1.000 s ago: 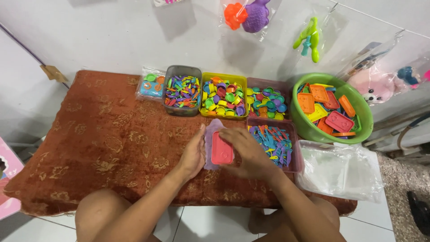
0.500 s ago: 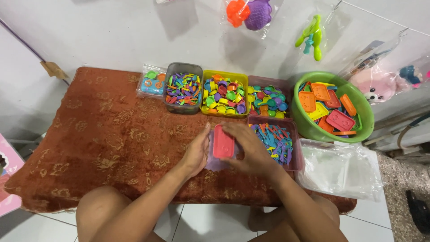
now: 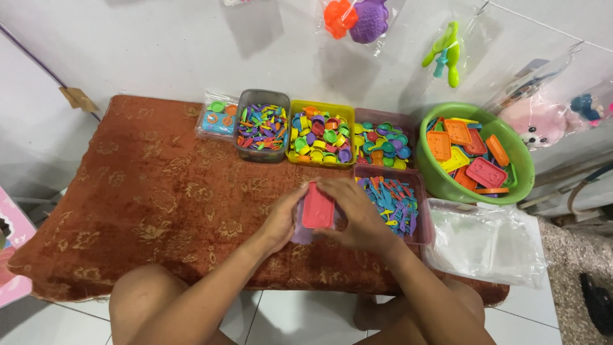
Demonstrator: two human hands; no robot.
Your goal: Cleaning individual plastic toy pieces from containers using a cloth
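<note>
Pink plastic, a small flat rectangular tray [image 3: 317, 206], sits between my two hands at the middle of the view, held just above the rust-brown patterned cushion [image 3: 147, 191] that carries the sorting boxes. The tray's long axis runs away from me, slightly tilted to the right, and behind it I can make out a pale purple piece or clear bag [image 3: 300, 223]; I cannot tell which. My left hand [image 3: 284, 220] closes on the tray's left edge with fingers curled, thumb up near its top corner. My right hand [image 3: 357, 214] grips the right edge, fingers bent over the top, so both hands pinch the tray from opposite sides and lie equally near it. Just right of my right hand, touching or nearly touching it, is a pink rectangular box of thin blue, red and purple plastic pieces [image 3: 399, 201]. Further away stand a grey box of mixed coloured sticks [image 3: 262, 124], a yellow box of small cups and rings [image 3: 321, 134] and another pink box of round pieces [image 3: 383, 140]. At far right a green round basin [image 3: 517, 153] holds orange, yellow and pink trays like mine. A heap of clear plastic bags [image 3: 485, 239] lies beside my right forearm.
</note>
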